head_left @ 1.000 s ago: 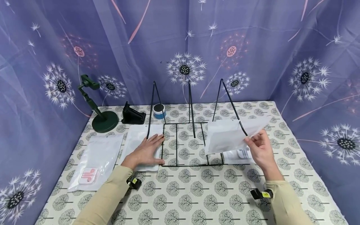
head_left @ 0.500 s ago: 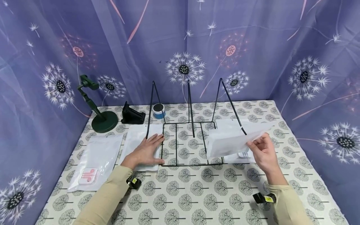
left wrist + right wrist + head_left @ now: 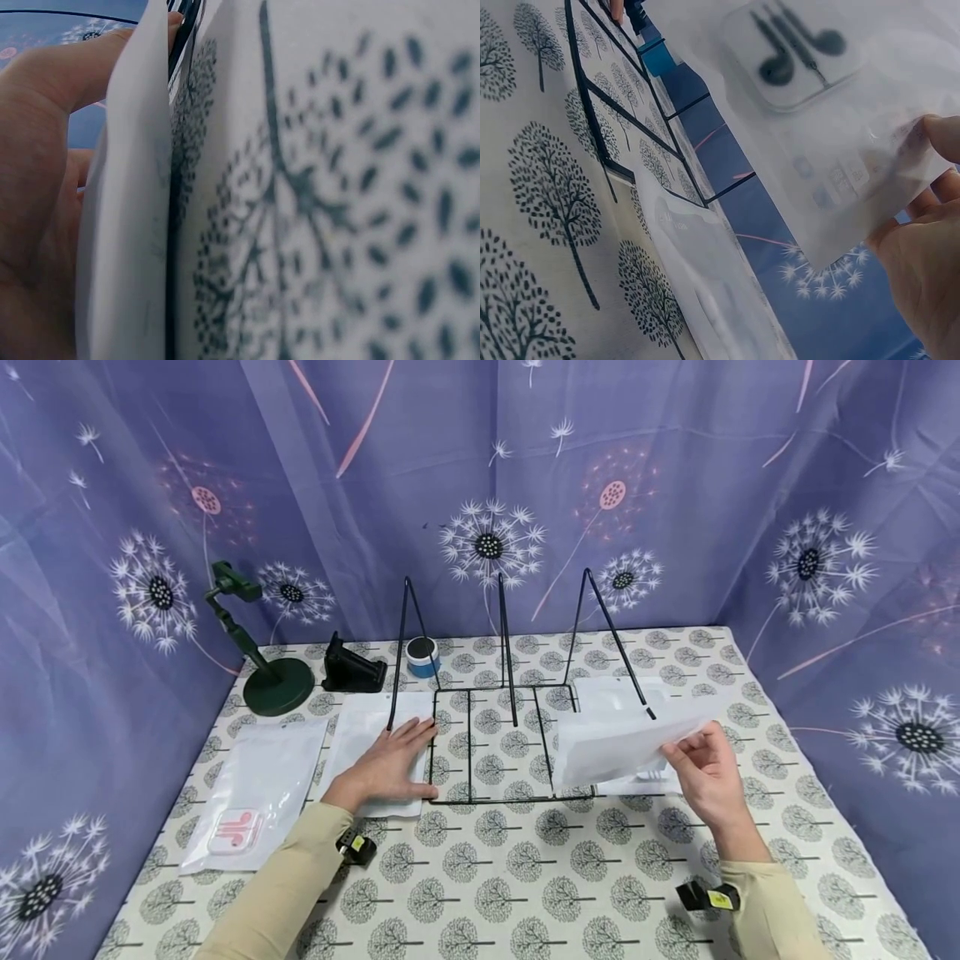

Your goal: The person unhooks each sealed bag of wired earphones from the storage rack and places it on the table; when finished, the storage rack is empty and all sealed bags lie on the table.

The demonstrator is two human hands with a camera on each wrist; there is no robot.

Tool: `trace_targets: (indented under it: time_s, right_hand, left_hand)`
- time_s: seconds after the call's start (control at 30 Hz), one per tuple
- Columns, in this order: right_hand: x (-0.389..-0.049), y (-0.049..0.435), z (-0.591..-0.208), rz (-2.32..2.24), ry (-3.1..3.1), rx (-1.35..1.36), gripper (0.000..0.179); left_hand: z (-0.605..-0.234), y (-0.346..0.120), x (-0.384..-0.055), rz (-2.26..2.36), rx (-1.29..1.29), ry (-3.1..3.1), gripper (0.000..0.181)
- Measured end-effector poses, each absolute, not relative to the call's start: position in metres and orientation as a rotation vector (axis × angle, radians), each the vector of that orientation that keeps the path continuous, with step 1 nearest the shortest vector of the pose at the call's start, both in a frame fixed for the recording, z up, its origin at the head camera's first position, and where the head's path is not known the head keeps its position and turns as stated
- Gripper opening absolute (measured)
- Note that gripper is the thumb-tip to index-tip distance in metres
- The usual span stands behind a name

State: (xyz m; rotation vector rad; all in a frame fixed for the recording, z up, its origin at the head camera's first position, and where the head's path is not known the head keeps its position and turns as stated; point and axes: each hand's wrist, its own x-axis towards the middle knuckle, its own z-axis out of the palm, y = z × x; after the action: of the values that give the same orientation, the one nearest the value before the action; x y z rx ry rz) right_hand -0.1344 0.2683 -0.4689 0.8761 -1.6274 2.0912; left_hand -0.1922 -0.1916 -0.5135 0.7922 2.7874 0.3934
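My right hand (image 3: 708, 772) pinches the edge of a white plastic pouch (image 3: 622, 747) between thumb and fingers. Inside it, the right wrist view shows earphones with dark buds (image 3: 776, 69) in a clear square case. The pouch is tilted at the front tip of the right divider of a black wire rack (image 3: 512, 693). Below it, a second white pouch (image 3: 615, 692) lies at the rack's right end. My left hand (image 3: 386, 764) rests with fingers spread on another white pouch (image 3: 360, 718), fingertips right at the rack's left side wire.
At the left lies a white pouch (image 3: 277, 768) with pink earphones (image 3: 236, 831) in a square case showing. Behind stand a green stand (image 3: 277, 687), a black angled holder (image 3: 352, 668) and a blue jar (image 3: 423, 660). A purple curtain (image 3: 360, 527) encloses the table's back and sides.
The right hand has moved slightly down and right, drawing its pouch toward me and lower. More of the pouch behind it shows. The left hand has stayed in place.
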Motion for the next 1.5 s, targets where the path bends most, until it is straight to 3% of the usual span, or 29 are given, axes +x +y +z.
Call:
trace_targets:
  time_s: [0.4, 0.67, 0.93, 1.23, 1.5]
  right_hand:
    - [-0.125, 0.270, -0.469, 2.103, -1.517, 1.025, 0.039]
    - [-0.114, 0.278, -0.463, 2.071, -1.545, 0.966, 0.033]
    - [-0.104, 0.303, -0.459, 2.134, -1.479, 0.853, 0.034]
    - [-0.107, 0.341, -0.462, 2.396, -1.141, 0.984, 0.035]
    - [-0.111, 0.372, -0.464, 2.430, -1.116, 0.880, 0.038]
  left_hand:
    - [-0.516, -0.192, -0.195, 0.365, 0.801, 2.781, 0.109]
    - [-0.516, -0.192, -0.194, 0.358, 0.795, 2.785, 0.109]
    - [-0.514, -0.192, -0.193, 0.356, 0.784, 2.788, 0.110]
    - [-0.514, -0.191, -0.192, 0.372, 0.775, 2.781, 0.110]
    - [-0.516, -0.192, -0.192, 0.374, 0.794, 2.792, 0.110]
